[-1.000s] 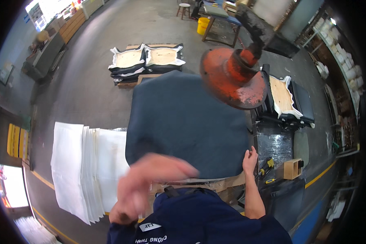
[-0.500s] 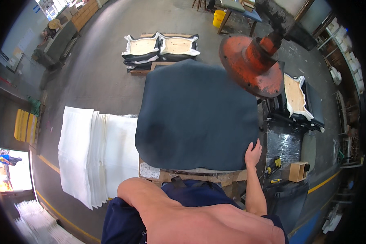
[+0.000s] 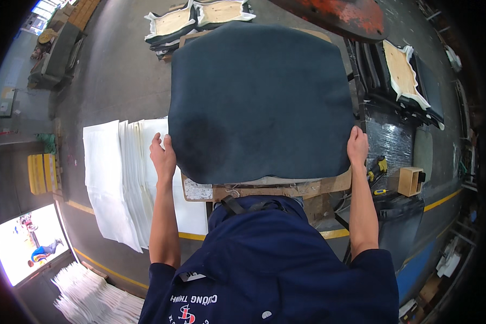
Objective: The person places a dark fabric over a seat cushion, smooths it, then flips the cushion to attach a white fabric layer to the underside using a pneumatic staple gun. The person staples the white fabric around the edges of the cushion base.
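A broad, rounded, dark blue-grey leather-like seat cover (image 3: 264,102) lies in front of me over a brown board (image 3: 329,184), with a thin pale layer showing under its near edge. My left hand (image 3: 163,156) is at the cover's left edge, thumb and fingers curled against it. On the opposite edge my right hand (image 3: 357,147) grips with its fingers bent under. The fingertips beneath the cover are hidden on both sides.
White sheets (image 3: 105,178) stack at left. Upholstered seats with bare wooden undersides (image 3: 218,12) pile up beyond, and another (image 3: 402,70) at right. A red round metal part (image 3: 340,16) hangs overhead. A yellow-black power tool (image 3: 378,168) and small wooden box (image 3: 410,181) lie at right.
My left hand, hidden before behind my bent arm, now holds the left edge. My right hand has moved up the right edge. The view has tilted, so more of my shirt shows.
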A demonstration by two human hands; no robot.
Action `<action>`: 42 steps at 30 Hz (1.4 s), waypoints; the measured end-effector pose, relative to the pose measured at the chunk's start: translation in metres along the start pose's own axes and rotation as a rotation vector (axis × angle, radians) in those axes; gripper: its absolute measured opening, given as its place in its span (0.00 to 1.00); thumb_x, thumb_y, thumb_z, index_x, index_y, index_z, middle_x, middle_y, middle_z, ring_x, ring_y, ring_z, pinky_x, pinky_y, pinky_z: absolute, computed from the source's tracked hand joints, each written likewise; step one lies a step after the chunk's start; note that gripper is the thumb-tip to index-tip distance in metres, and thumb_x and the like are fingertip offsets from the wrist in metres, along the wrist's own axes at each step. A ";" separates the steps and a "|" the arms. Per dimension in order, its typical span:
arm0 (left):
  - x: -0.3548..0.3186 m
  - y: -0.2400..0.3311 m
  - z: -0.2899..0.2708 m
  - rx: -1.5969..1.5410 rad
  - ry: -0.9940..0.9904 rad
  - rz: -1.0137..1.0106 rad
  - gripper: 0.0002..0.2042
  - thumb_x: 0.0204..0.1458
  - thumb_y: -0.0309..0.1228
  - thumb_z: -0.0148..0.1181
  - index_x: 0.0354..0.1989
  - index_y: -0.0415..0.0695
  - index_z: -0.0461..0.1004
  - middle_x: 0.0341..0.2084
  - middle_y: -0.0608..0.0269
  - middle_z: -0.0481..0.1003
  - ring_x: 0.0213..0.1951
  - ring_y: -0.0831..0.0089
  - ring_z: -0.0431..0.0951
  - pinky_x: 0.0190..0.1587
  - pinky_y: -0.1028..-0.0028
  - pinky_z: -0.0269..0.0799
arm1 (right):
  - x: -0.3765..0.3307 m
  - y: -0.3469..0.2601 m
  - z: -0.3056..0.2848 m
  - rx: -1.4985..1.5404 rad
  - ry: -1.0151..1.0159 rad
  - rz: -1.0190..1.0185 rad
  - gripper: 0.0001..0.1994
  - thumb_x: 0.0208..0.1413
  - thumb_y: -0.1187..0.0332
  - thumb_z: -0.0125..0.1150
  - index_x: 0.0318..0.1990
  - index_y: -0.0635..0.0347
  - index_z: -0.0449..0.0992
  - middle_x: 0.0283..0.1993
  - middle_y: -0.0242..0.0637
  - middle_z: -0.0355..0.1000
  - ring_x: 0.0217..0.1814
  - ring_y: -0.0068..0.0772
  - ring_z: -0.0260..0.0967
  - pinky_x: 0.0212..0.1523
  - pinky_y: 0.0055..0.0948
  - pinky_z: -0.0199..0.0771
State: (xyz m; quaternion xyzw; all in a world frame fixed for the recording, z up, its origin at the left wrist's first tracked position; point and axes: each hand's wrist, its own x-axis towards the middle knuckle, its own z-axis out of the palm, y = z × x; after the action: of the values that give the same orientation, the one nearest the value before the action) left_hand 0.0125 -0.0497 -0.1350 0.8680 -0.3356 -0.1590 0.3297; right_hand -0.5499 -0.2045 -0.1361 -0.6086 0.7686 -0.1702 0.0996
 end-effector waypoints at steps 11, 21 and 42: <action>0.010 -0.044 0.029 -0.190 -0.168 0.087 0.19 0.69 0.42 0.47 0.34 0.36 0.70 0.25 0.58 0.73 0.30 0.71 0.70 0.38 0.68 0.69 | 0.021 0.067 0.018 0.726 -0.292 0.069 0.20 0.71 0.59 0.51 0.51 0.73 0.76 0.44 0.33 0.78 0.47 0.20 0.70 0.51 0.24 0.70; -0.005 -0.057 0.024 -0.309 -0.237 0.003 0.20 0.70 0.40 0.48 0.33 0.35 0.72 0.23 0.66 0.71 0.29 0.79 0.65 0.35 0.73 0.66 | -0.005 0.078 0.025 0.778 -0.245 0.180 0.21 0.71 0.58 0.51 0.55 0.70 0.77 0.48 0.33 0.78 0.49 0.21 0.71 0.52 0.23 0.71; 0.035 0.010 0.030 -0.021 -0.072 0.070 0.24 0.67 0.44 0.47 0.58 0.35 0.71 0.49 0.41 0.78 0.53 0.49 0.77 0.57 0.61 0.69 | 0.086 -0.048 -0.003 0.133 0.272 -0.188 0.23 0.66 0.58 0.53 0.64 0.60 0.70 0.58 0.54 0.70 0.62 0.58 0.65 0.62 0.46 0.66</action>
State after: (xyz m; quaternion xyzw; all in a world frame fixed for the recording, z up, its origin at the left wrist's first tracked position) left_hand 0.0185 -0.0932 -0.1517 0.8460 -0.3756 -0.1820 0.3318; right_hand -0.5286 -0.2970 -0.1106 -0.6411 0.7018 -0.3102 0.0186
